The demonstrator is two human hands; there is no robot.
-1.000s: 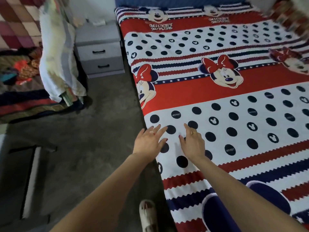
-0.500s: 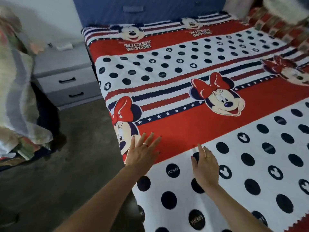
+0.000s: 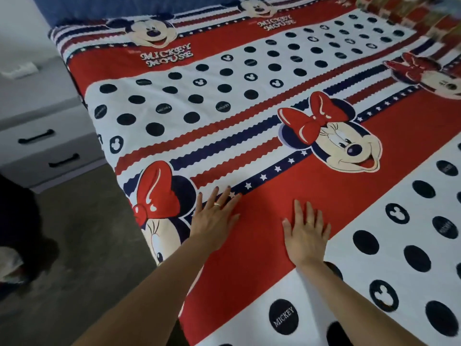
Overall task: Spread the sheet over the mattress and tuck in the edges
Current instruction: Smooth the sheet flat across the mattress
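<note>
A red, white and navy cartoon-mouse sheet lies spread flat over the mattress, reaching the blue headboard end and hanging over the left side edge. My left hand rests flat on the red band near the left edge, fingers apart, a ring on one finger. My right hand lies flat on the same red band a little to the right, fingers spread. Neither hand grips any cloth. The mattress itself is hidden under the sheet.
A grey nightstand with two drawers stands left of the bed head. Grey floor runs along the left side. A dark heap sits at the far left. Patterned bedding lies at the top right corner.
Both hands have slid along the sheet toward the head of the bed, from the dotted white band onto the red band. The view has moved forward with them.
</note>
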